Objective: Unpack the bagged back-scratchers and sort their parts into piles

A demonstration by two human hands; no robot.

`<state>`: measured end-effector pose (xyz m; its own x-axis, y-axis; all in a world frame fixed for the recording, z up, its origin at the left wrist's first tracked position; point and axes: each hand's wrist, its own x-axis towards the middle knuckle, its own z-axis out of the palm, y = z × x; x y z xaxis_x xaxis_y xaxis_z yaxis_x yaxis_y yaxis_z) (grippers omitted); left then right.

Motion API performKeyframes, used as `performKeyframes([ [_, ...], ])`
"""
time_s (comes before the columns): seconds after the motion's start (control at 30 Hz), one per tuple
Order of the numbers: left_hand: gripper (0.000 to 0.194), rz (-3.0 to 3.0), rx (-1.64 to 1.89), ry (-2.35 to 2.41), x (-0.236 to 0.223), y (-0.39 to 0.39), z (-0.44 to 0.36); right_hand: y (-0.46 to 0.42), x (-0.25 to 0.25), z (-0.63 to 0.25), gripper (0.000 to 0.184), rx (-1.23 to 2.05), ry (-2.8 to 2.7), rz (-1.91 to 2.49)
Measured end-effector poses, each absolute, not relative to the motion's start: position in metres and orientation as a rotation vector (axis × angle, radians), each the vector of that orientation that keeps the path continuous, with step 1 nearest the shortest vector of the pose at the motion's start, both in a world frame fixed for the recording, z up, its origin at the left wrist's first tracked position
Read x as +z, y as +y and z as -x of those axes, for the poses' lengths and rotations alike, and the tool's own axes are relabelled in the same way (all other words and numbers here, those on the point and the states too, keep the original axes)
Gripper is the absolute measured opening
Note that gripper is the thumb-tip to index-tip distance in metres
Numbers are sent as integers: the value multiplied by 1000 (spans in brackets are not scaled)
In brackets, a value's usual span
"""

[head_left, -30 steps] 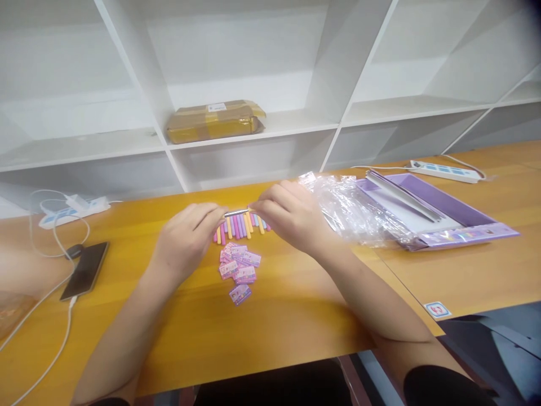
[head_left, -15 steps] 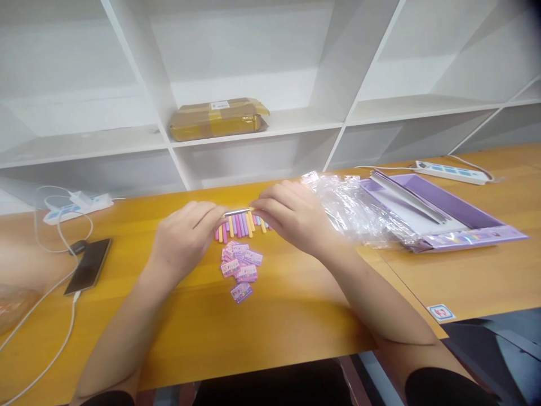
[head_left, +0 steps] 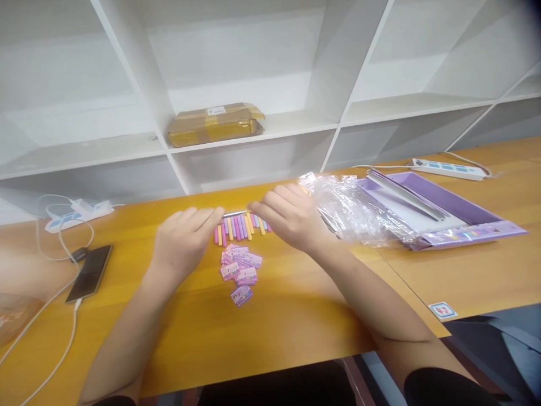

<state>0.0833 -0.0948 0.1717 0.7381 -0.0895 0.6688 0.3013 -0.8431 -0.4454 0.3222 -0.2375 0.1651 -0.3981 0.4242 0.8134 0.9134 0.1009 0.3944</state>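
Observation:
Between my hands a slim silver rod [head_left: 234,214] is held level, its ends covered by my fingertips; its kind is not clear. My left hand [head_left: 181,239] is closed in a pinch on the left end. On the right end, the fingers of my right hand [head_left: 291,217] are pinched too. Just beneath the rod, several pink, purple and yellow sticks [head_left: 239,226] lie side by side on the table. Nearer to me is a loose pile of small printed pink and purple cards [head_left: 246,276], with one card [head_left: 242,296] apart at the front.
Crumpled clear plastic wrapping [head_left: 346,208] lies right of my right hand, against an open purple box [head_left: 460,203]. At left are a phone [head_left: 89,273] on a cable and a power strip [head_left: 80,215]. A taped parcel [head_left: 215,127] rests on the white shelf [head_left: 296,125] behind.
Both hands stay pinched around the silver rod with only a slight shift. The view has tilted a little; the sticks, cards and box lie as before.

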Motion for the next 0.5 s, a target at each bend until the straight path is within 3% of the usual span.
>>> performKeyframes([
  [0.37, 18, 2271, -1093, -263, 195, -66, -65, -235, 161, -369, 16, -1284, -1629, 1327],
  [0.5, 15, 2233, -1151, -270, 207, -25, -32, -248, 166, -419, 18, -1241, -1422, 1549],
])
